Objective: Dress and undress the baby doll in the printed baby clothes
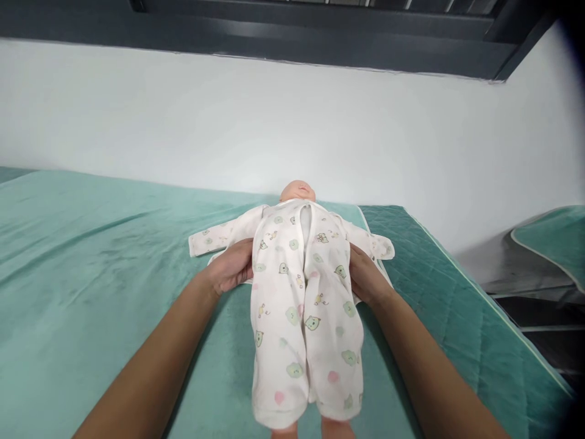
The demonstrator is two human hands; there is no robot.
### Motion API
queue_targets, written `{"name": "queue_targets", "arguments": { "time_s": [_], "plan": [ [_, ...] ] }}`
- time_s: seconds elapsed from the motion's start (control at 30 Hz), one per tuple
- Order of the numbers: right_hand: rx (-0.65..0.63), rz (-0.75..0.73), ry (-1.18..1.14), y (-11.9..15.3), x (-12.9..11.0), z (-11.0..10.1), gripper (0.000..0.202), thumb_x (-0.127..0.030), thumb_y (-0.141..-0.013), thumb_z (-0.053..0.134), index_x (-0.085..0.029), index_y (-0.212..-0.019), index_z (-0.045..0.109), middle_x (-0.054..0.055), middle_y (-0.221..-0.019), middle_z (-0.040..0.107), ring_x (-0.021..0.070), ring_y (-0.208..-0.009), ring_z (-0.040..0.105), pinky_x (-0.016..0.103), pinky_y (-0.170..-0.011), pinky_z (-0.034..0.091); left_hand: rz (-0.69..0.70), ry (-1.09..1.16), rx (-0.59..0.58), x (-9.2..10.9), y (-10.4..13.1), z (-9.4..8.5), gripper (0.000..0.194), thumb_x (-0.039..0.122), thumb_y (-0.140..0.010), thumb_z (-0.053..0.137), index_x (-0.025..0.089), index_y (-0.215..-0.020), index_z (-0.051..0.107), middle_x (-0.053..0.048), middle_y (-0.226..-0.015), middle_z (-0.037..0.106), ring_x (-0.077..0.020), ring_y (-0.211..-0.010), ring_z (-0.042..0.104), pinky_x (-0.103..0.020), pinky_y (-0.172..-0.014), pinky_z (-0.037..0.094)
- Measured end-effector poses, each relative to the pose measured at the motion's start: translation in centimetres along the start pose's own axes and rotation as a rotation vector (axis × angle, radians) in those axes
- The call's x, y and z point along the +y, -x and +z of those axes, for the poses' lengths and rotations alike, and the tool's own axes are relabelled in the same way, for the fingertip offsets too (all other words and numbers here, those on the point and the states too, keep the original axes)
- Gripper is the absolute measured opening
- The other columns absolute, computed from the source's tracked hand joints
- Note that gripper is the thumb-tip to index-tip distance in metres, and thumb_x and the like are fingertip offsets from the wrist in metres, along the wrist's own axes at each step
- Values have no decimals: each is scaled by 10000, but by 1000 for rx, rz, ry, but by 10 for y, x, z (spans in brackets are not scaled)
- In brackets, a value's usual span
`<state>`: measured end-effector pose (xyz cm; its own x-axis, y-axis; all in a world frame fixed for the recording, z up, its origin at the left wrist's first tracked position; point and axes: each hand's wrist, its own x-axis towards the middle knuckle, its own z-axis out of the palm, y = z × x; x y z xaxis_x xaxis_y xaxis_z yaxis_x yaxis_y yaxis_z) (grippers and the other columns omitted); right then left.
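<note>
A baby doll (298,190) lies on its back with its head toward the wall, dressed in a white romper (283,292) with green, pink and yellow animal prints. The romper's front parts a little at the neck. Both sleeves stretch out sideways, and the doll's bare lower legs poke from the leg openings. My left hand (232,266) grips the doll's left-hand side in view, its curled fingers partly tucked beneath the body. On the opposite side, my right hand (365,274) holds the torso the same way, with most fingers hidden. White cloth edges show under both sleeves.
Beneath the doll is a smooth green sheet (91,256), with a darker quilted green pad (457,317) at the right. A white wall (183,122) rises behind, below a dark frame (274,36). Another green cover (555,238) and dark slats are at the far right.
</note>
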<state>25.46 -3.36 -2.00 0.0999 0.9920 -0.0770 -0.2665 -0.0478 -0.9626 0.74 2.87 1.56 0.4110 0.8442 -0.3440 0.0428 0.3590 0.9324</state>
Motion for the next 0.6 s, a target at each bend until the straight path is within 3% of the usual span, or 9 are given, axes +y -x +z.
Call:
{"name": "queue_targets", "arguments": {
  "time_s": [0.27,0.43,0.6],
  "plan": [
    [-1,-17,64,3,-4,5,401,-559,-814,628,-281,-1098,687,41,-998,752,266,-975,679,395,-821,539,-38,53,-43,-7,-3,0,269,323,-845,624,140,-1031,689,-90,-851,759,-193,-687,702,-276,-579,570],
    [-45,-4,76,2,-1,2,471,-613,-818,606,-288,-1152,672,48,-970,755,270,-940,684,411,-816,538,-1,80,-70,-9,-5,-1,335,380,-856,624,144,-1087,681,-101,-972,760,-217,-842,715,-317,-730,592],
    [-25,11,72,6,-6,7,436,-589,-804,626,-300,-1125,682,38,-943,758,280,-951,684,403,-787,542,-7,123,-83,-9,-6,-2,348,327,-839,626,146,-1134,668,-97,-978,760,-238,-908,715,-340,-769,597]
  ]
}}
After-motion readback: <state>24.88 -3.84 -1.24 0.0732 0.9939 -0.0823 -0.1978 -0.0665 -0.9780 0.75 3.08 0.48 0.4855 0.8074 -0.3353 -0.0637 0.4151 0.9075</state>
